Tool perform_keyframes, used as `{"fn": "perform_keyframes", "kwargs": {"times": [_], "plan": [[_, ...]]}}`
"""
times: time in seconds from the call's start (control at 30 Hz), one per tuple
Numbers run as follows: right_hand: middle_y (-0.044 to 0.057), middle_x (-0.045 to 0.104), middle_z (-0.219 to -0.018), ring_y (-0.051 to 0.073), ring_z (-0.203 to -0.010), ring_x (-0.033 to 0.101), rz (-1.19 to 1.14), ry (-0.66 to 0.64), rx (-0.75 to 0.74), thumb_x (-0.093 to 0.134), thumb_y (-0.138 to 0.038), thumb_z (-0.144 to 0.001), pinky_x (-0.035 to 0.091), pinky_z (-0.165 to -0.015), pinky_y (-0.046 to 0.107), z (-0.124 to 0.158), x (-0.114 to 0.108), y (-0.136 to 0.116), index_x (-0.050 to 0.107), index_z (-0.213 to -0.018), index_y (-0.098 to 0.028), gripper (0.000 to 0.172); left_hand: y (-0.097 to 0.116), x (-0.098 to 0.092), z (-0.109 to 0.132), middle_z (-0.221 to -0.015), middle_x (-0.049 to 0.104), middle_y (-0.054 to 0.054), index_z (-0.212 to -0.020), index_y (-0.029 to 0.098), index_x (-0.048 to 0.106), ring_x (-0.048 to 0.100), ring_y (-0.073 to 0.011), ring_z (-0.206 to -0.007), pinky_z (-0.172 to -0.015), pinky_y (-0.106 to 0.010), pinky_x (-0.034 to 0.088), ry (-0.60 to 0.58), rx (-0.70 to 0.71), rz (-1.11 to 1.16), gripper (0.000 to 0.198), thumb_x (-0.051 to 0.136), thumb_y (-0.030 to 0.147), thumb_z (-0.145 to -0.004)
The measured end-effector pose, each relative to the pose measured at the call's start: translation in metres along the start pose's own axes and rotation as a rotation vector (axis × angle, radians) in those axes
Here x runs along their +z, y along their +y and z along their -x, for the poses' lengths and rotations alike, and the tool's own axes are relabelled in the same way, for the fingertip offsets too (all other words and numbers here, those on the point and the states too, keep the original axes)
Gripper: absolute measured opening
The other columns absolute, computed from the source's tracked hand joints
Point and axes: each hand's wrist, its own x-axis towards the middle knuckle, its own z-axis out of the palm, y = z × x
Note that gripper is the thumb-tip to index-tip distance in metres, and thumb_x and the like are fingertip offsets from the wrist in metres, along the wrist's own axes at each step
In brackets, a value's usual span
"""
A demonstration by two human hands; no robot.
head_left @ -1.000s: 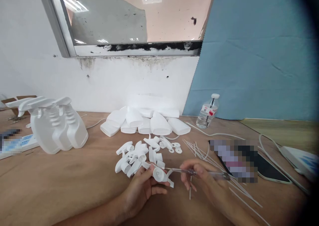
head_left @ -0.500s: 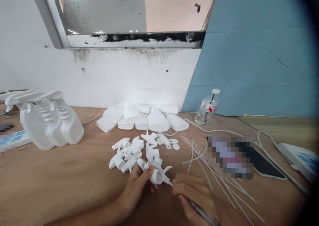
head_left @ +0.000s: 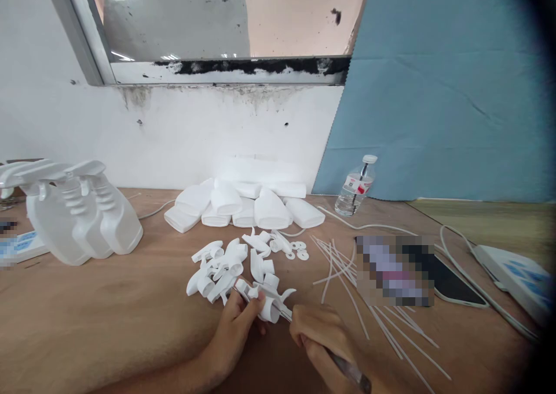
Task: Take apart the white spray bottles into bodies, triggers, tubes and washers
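Note:
My left hand (head_left: pixel 237 327) is closed around a white trigger spray head (head_left: pixel 270 311), its round open collar turned to the right. My right hand (head_left: pixel 321 339) grips a slim tool with a thin metal shaft (head_left: pixel 285 313) and a shiny grey handle (head_left: pixel 347 368). The shaft's end is at the collar opening; how deep it reaches is hidden. Metal also shows by my left fingers, but I cannot tell whether it belongs to the same tool. Just beyond lies a pile of loose white spray heads (head_left: pixel 232 261), with several small white washers (head_left: pixel 299 250) beside it.
Several thin white tubes (head_left: pixel 347 272) lie right of my hands, near a dark phone (head_left: pixel 460 289) and a white box with a cable (head_left: pixel 512 266). White bottles (head_left: pixel 271 208) lie along the wall. Assembled spray bottles (head_left: pixel 117 226) stand left; a water bottle (head_left: pixel 354 194) stands right.
My right hand has moved slightly left, closer to the spray head, and less of the metal shaft shows. My left hand keeps its hold. The whole view has shifted a little.

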Motion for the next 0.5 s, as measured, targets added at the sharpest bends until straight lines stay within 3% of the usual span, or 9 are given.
{"fn": "perform_keyframes", "kwargs": {"times": [0.13, 0.2, 0.33, 0.5], "plan": [[-0.002, 0.042, -0.048, 0.012, -0.046, 0.043, -0.23, 0.051, 0.171, 0.034, -0.016, -0.08, 0.031, -0.05, 0.025, 0.001, -0.007, 0.004, 0.039, -0.053, -0.02, 0.027, 0.0, 0.0, 0.001, -0.066, 0.056, 0.001, -0.077, 0.018, 0.047, 0.052, -0.0123, -0.053, -0.049, -0.024, 0.039, -0.114, -0.055, 0.02, 0.034, 0.057, 0.05, -0.082], [-0.002, 0.04, -0.045, 0.011, -0.044, 0.04, -0.279, 0.036, 0.168, 0.035, -0.017, -0.077, 0.031, -0.05, 0.025, 0.001, -0.01, 0.004, 0.037, -0.051, -0.021, 0.027, -0.001, -0.001, 0.002, -0.065, 0.056, 0.002, -0.079, 0.018, 0.047, 0.049, -0.0103, -0.05, -0.046, -0.023, 0.036, -0.152, -0.074, -0.008, 0.034, 0.057, 0.05, -0.082], [-0.003, 0.038, -0.043, 0.01, -0.042, 0.038, -0.363, -0.018, 0.16, 0.038, -0.019, -0.077, 0.03, -0.049, 0.025, 0.001, -0.014, 0.004, 0.037, -0.048, -0.02, 0.029, -0.001, 0.0, 0.004, -0.06, 0.053, 0.003, -0.08, 0.017, 0.049, 0.043, -0.0068, -0.044, -0.041, -0.02, 0.028, -0.193, -0.113, -0.061, 0.035, 0.059, 0.05, -0.08], [-0.003, 0.038, -0.04, 0.01, -0.034, 0.039, -0.711, 0.057, 0.353, 0.042, -0.024, -0.075, 0.023, -0.036, 0.022, 0.008, -0.001, 0.012, 0.041, -0.048, -0.02, 0.028, 0.0, 0.001, 0.006, -0.055, 0.052, 0.005, -0.079, 0.017, 0.048, 0.039, -0.0052, -0.039, -0.038, -0.019, 0.021, -0.202, -0.141, -0.018, 0.034, 0.06, 0.05, -0.078]]}}
